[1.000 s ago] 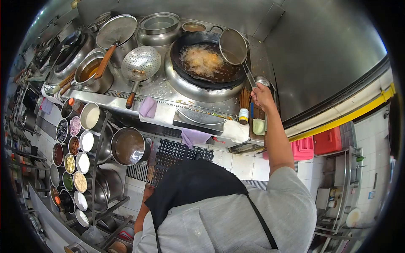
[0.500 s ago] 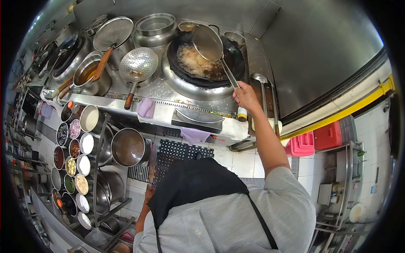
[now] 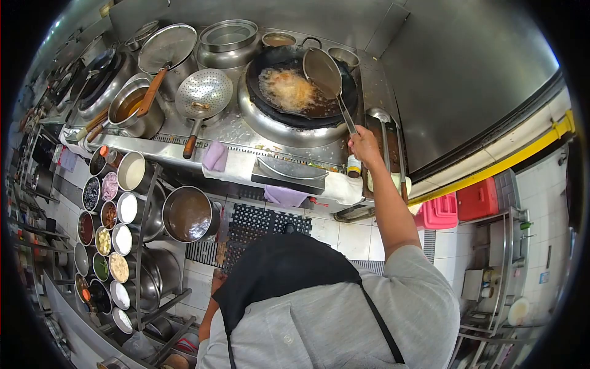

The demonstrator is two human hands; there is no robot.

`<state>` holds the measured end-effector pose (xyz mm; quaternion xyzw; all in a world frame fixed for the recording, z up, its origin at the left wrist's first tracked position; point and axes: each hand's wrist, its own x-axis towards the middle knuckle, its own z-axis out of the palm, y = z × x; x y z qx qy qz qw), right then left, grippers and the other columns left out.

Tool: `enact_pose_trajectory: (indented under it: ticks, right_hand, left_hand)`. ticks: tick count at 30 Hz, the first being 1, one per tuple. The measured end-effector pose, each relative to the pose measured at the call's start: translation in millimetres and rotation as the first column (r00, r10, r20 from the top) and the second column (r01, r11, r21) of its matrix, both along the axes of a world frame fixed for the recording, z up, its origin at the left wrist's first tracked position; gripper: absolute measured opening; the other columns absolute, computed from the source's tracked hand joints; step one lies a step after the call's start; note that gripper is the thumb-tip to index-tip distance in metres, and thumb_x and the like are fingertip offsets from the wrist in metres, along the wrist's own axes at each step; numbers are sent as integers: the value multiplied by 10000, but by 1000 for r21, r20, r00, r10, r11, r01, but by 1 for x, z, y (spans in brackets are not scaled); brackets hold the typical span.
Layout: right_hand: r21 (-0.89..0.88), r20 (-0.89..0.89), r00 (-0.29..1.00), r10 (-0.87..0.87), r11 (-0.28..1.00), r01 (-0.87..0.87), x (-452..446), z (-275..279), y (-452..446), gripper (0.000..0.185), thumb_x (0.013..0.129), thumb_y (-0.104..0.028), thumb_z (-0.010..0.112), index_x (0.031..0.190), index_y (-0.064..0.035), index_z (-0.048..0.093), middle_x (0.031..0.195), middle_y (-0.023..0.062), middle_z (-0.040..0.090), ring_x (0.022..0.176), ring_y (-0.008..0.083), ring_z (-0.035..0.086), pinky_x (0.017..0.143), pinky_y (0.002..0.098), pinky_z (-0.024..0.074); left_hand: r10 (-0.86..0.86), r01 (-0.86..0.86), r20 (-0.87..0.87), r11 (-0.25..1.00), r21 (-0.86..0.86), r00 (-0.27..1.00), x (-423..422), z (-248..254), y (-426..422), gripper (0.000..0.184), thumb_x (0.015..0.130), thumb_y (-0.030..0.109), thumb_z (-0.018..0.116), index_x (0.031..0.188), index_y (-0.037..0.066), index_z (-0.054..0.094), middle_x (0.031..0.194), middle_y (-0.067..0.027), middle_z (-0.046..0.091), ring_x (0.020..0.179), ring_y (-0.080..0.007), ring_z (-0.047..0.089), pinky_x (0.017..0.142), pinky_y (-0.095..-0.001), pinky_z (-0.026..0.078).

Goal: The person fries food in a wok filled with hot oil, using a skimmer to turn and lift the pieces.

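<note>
My right hand (image 3: 364, 146) grips the long handle of a round mesh strainer (image 3: 322, 74). The strainer's head is above the right part of a black wok (image 3: 255, 86), apart from the frothing oil as far as I can see. Inside the wok, a golden, bubbling mass of frying food (image 3: 287, 90) floats in brown oil; its kind cannot be made out. Down by the side of the black apron (image 3: 289, 264) hangs my left hand (image 3: 218, 281), partly hidden by the apron. Its fingers do not show clearly, and nothing is visible in it.
Left of the wok lie a perforated skimmer (image 3: 203, 92) and a pot of yellowish liquid (image 3: 132, 111). A ladle (image 3: 379, 117) rests at the right. Below left are a rack of ingredient tubs (image 3: 127, 208) and a large pot (image 3: 187, 214). A yellow pipe (image 3: 491, 161) edges the right.
My right hand has shifted slightly right and down, carrying the strainer from above the wok's upper middle toward its right side. More of the bubbling food shows. My left hand stays low.
</note>
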<state>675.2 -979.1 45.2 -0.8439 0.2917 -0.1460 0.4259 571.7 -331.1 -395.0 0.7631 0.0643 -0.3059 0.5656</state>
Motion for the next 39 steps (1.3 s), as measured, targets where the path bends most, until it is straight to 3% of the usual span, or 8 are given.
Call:
enact_pose_trajectory:
  ticks: [4,8,15,16,18,22,29,39]
  right_hand:
    - [16,47,998,-36,999,35,-8,2,2,201,846,-101,437,974,-15,565,620,48,557,487,128,504,459,283,409]
    - [363,104,988,-112,929,67,-21,32,21,192,867,-87,446,1021,-46,553,612,6,507,450,72,429,368,224,311]
    - [372,88,996,-36,928,1,-13,18,18,131,883,-89,443,978,-67,531,622,-17,489,455,40,400,356,194,279]
    - [282,68,998,-18,959,-2,-12,13,15,129,882,-90,443,967,-64,536,622,-15,491,456,42,403,359,197,280]
    - [237,92,995,-28,972,6,-10,12,13,132,881,-90,442,964,-60,540,621,-14,493,456,45,405,361,199,283]
    - [102,88,994,-65,993,56,-12,14,10,138,859,-85,438,905,-29,555,612,13,525,484,97,471,455,251,386]
    - [422,56,983,-177,896,137,-6,4,10,74,866,-62,434,893,-41,499,604,23,500,474,100,443,370,239,333]
    - [941,174,973,-150,318,-119,3,-4,-17,41,889,5,415,868,16,449,715,106,521,472,66,400,317,167,293]
  left_hand:
    - [-36,38,44,998,-44,998,4,-8,3,52,783,24,613,737,34,591,713,-54,613,666,-132,567,600,-277,457]
    - [-10,-114,-353,938,-328,936,17,-11,2,52,788,45,613,742,39,590,720,-58,614,674,-144,573,607,-281,463]
    - [-243,-555,-836,652,-516,492,31,-14,-1,63,797,83,613,750,48,589,731,-65,615,688,-165,584,619,-288,474]
    - [-244,-554,-835,653,-517,492,29,-13,-3,63,797,83,613,750,48,589,731,-65,615,688,-165,584,619,-288,474]
    - [17,-16,-19,1000,16,1000,14,-13,-9,63,800,93,613,768,54,575,742,-63,606,683,-188,583,624,-285,474]
    - [-114,101,17,933,346,993,15,15,-14,86,791,78,631,772,57,550,744,-50,589,675,-183,575,621,-277,466]
    - [62,-37,102,972,-231,993,1,-9,-1,112,798,105,648,791,8,593,729,-59,607,658,-135,567,574,-278,443]
    - [58,-59,9,985,163,998,-2,6,-4,177,798,161,636,712,10,602,704,-79,622,655,-162,591,570,-304,456]
